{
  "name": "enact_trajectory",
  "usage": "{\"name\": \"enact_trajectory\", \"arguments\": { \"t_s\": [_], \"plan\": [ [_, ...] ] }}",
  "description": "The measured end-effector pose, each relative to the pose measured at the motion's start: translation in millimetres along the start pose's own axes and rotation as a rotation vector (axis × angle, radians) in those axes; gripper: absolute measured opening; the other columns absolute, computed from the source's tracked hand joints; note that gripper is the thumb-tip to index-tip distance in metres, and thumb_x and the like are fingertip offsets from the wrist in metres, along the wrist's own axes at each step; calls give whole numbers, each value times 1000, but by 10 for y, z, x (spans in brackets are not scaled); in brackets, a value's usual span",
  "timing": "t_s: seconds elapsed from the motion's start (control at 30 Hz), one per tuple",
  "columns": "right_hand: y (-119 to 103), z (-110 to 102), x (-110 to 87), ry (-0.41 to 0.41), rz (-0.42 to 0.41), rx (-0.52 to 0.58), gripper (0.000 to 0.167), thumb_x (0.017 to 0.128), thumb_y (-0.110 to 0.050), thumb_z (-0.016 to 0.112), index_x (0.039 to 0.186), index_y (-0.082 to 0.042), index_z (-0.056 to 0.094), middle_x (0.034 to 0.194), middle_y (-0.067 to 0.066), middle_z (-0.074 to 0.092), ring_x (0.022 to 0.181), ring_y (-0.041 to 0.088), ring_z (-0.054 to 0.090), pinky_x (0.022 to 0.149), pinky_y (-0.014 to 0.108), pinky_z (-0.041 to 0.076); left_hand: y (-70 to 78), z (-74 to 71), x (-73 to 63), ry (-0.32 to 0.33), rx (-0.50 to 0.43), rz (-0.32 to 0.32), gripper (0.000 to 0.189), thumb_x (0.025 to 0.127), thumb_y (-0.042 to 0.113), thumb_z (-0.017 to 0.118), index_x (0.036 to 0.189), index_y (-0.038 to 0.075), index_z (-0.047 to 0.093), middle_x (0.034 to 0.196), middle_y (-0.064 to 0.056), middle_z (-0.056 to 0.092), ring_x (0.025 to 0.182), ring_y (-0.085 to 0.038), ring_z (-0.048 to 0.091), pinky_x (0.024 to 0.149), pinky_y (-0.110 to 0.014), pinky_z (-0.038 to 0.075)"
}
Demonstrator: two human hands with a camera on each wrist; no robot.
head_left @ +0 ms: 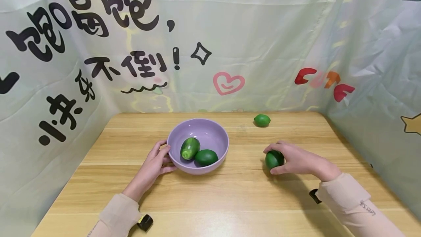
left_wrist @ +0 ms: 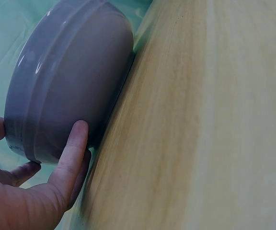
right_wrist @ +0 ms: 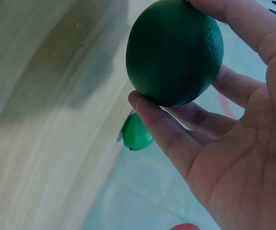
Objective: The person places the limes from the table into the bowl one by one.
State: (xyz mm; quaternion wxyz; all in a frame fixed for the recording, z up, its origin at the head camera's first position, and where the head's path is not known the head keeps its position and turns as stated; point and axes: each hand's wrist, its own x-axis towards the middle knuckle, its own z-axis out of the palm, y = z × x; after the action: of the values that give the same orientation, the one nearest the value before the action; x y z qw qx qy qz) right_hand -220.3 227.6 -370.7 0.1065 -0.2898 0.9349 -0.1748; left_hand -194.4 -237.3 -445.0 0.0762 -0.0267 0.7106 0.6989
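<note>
A purple bowl [head_left: 197, 125] stands on the table, tilted-looking in the left wrist view. My left hand [head_left: 154, 164] grips its left side, fingertips at the rim and against the outer wall [left_wrist: 75, 81]. Inside lie a streaked green oval fruit [head_left: 190, 148] with a pale end and a dark green avocado-like fruit [head_left: 206, 157], side by side. My right hand [head_left: 292, 158] holds another dark green avocado [right_wrist: 174, 52] between thumb and fingertips, close over the table to the right of the bowl. The palm shows bare in the right wrist view.
A small bright green lime [head_left: 262, 120] lies near the table's back edge, beyond my right hand. Printed cloth walls [head_left: 263, 46] enclose the wooden table [head_left: 230, 200] at the back and both sides. Dark straps [head_left: 145, 222] hang by the cuffs.
</note>
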Motion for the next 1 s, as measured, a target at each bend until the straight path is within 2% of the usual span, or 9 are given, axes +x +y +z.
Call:
{"name": "enact_trajectory", "arguments": {
  "t_s": [0.23, 0.6, 1.0],
  "plan": [
    [-43, -72, 36, 7, -16, -9, 61, 85, -34, 92, 135, -8, 67, 126, 15, 66, 103, 22, 62, 82, 32, 58, -2, 2, -1, 5, -3, -3, 46, 118, 33, 39, 162, 18, 36, 153, -28, 49, 122, -34, 72, 100, -46, 66],
    [-109, -179, 77, 22, -63, -17, 58, 85, -31, 93, 132, -9, 68, 118, 13, 65, 97, 20, 60, 78, 30, 55, -3, -4, -10, -2, 0, -3, 47, 118, 35, 39, 162, 18, 36, 153, -27, 48, 122, -34, 71, 101, -46, 66],
    [-197, -292, 140, 3, -28, -10, 58, 86, -33, 91, 134, -12, 68, 124, 16, 63, 102, 23, 62, 82, 35, 58, -5, -8, -12, 1, 4, -6, 47, 118, 35, 40, 162, 19, 37, 153, -27, 49, 122, -34, 71, 101, -45, 66]
  ]
}}
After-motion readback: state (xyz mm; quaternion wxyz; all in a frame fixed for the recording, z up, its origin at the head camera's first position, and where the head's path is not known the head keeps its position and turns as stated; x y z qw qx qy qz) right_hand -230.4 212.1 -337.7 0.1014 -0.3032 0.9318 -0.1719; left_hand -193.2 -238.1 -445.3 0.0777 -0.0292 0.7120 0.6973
